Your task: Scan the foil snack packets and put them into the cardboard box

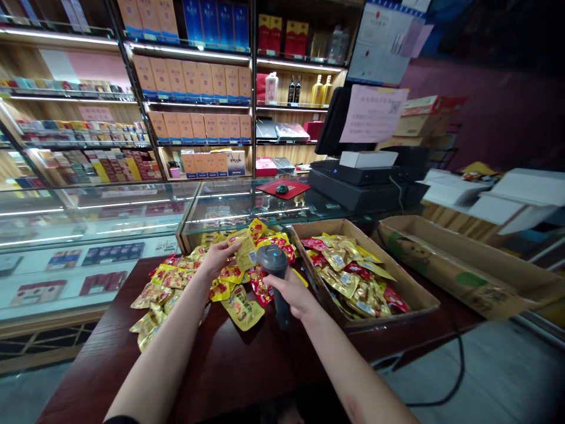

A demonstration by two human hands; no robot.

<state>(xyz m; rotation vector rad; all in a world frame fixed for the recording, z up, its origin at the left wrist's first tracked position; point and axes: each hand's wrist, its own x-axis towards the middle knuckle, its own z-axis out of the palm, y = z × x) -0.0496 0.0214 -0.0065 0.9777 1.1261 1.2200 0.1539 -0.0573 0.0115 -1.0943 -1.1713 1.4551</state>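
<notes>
My left hand [219, 258] pinches a gold snack packet [245, 249] by its left edge, its barcode facing right. In my right hand [295, 292] is a dark grey handheld barcode scanner [272, 259], its head close to the packet and a small blue light on top. Below and around both hands lies a loose pile of snack packets [170, 277] in gold, yellow and red. One gold packet [242, 308] rests at the pile's front edge. Right of the scanner, an open cardboard box [424, 301] holds more gold and red packets [348, 268].
A second cardboard box [445, 259] stands farther right. Behind are a glass display counter [220, 203], a red mouse pad [291, 189] with a mouse, and a monitor [332, 121] with paper taped on it. A black cable [461, 365] hangs at the right.
</notes>
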